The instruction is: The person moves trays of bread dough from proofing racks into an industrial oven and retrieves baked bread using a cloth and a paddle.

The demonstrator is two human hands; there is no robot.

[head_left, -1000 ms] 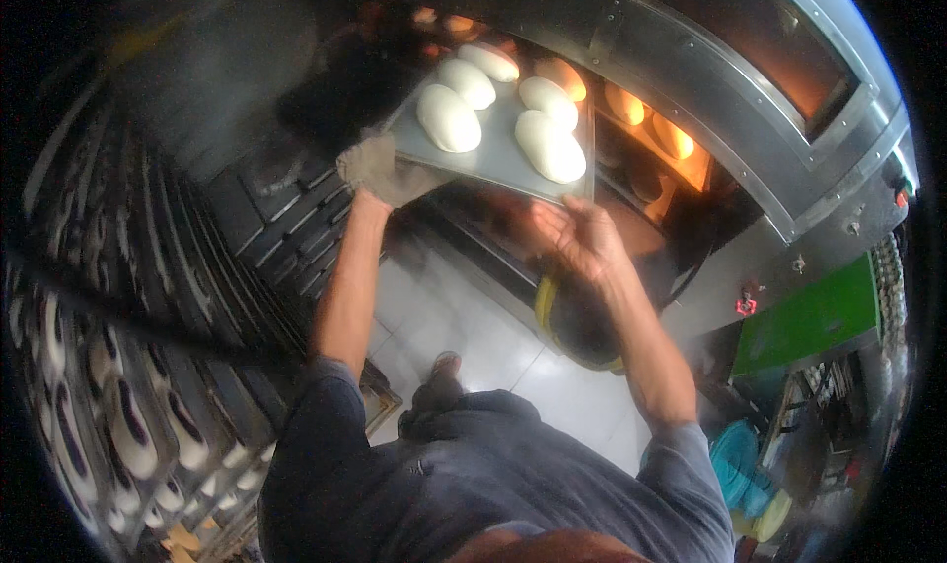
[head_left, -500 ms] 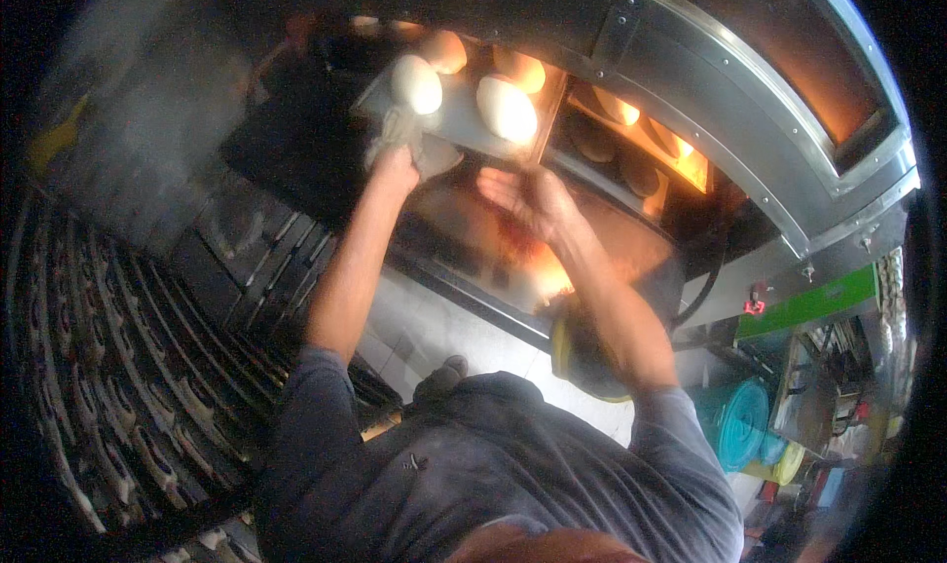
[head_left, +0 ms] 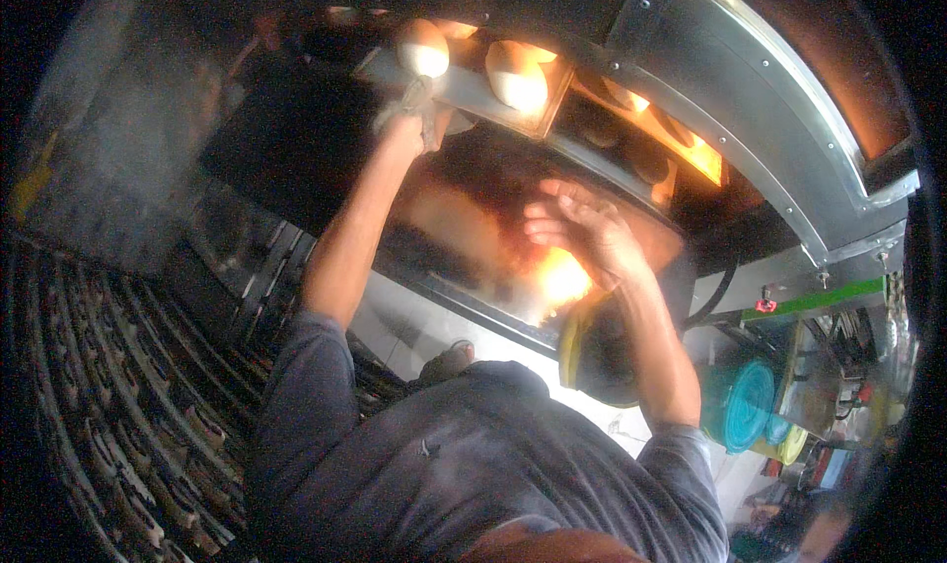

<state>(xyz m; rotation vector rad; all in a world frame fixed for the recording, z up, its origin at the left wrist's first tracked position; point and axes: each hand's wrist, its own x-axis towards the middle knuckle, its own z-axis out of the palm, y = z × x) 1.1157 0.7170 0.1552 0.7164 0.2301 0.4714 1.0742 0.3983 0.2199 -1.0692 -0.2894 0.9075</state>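
Note:
A metal tray (head_left: pixel 469 97) sits in the mouth of the lit oven, holding several round loaves of bread or dough; a pale one (head_left: pixel 422 52) is on its left and another (head_left: pixel 518 75) on its right. My left hand (head_left: pixel 402 134) is closed on a crumpled greyish cloth (head_left: pixel 418 97) at the tray's near left edge; the cloth hides the fingertips. Away from the tray, my right hand (head_left: pixel 584 229) hovers above the lowered oven door (head_left: pixel 449 223), fingers spread, nothing in it. A bright glow reflects off that door below the hand.
To the right of the tray, more loaves sit in the oven by a glowing tray edge (head_left: pixel 702 158). A raised metal door with a window frame (head_left: pixel 789 89) is at upper right. Dark slatted racks (head_left: pixel 128 395) stand at left. A turquoise tub (head_left: pixel 750 405) is at lower right.
The tray with its loaves has gone farther into the oven, my left hand following with the cloth. My right hand has drawn back from the tray's edge, nearer and to the right.

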